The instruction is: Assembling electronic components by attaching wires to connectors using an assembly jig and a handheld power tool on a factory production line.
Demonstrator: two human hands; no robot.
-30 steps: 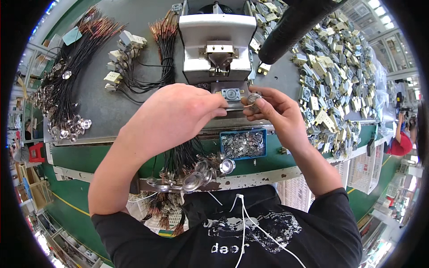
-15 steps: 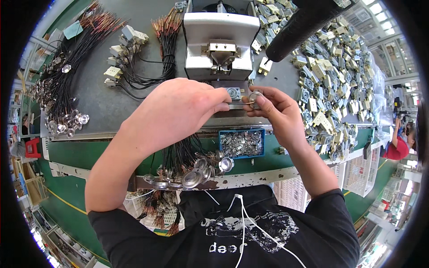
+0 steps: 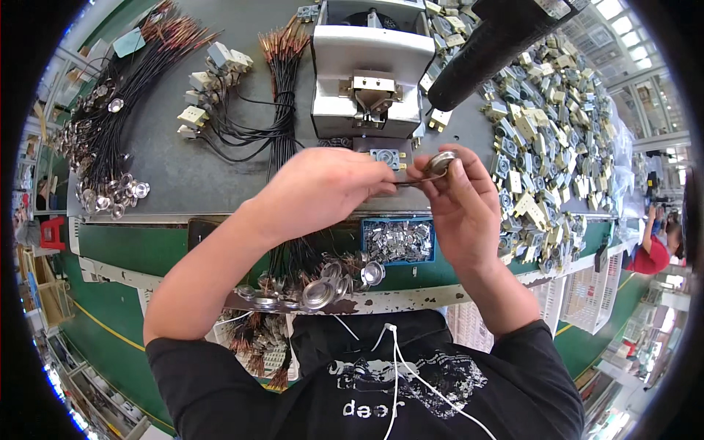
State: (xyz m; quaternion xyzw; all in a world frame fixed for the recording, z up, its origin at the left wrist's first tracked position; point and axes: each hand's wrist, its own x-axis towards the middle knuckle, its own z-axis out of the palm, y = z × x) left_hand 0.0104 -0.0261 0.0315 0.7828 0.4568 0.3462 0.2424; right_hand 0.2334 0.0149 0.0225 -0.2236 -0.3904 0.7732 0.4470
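Observation:
My right hand [image 3: 469,213] grips a round metal cup [image 3: 441,162] between thumb and fingers, tilted on its side. A dark wire [image 3: 411,182] runs from the cup across to my left hand [image 3: 323,187], whose fingers are pinched on it. Just beyond my fingertips, a grey and cream connector block [image 3: 384,156] sits at the front of a white press [image 3: 372,51]. The left fingertips are partly hidden behind the back of that hand.
Grey and cream blocks [image 3: 532,139] cover the right side of the bench. A black cylindrical bar [image 3: 477,66] slants over them. Wire bundles [image 3: 283,88] lie to the left. A blue bin [image 3: 434,242] of small metal pieces and more metal cups [image 3: 319,295] are nearer me.
The metal cup has risen and turned in my right hand. Both hands appear slightly further right in the picture, and the view has shifted a little. The wire stays between them.

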